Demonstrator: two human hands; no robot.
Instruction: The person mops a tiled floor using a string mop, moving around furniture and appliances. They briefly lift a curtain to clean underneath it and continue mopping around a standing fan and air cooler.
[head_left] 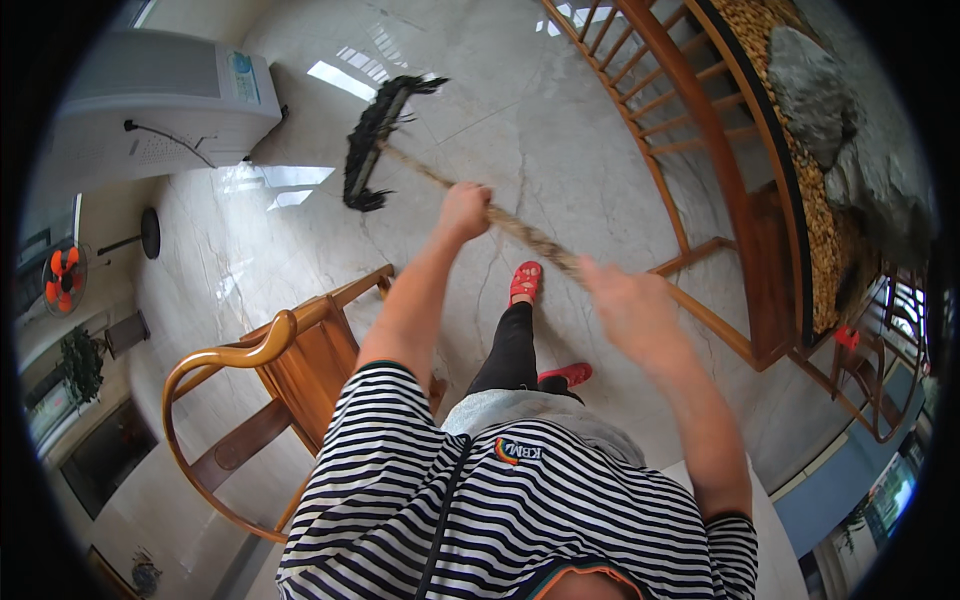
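Note:
Both my hands grip the brown mottled handle of a mop point(532, 238). My left hand point(466, 211) is closed around the shaft partway down, with the arm stretched forward. Closer to my body on the right, my right hand point(630, 305) wraps the upper part of the handle and is a little blurred. The handle slants away to the far left, where the wide mop head point(372, 140) with dark shaggy strands lies on the pale marble-look floor point(590, 190).
A wooden armchair point(300, 375) stands close on my left. On the right is a wooden railing frame point(715, 150) beside pebbles point(825, 230) and grey rocks point(805, 95). A white appliance point(190, 100) stands far left, near an orange-bladed fan point(63, 279). My red shoes point(525, 283) are on the floor.

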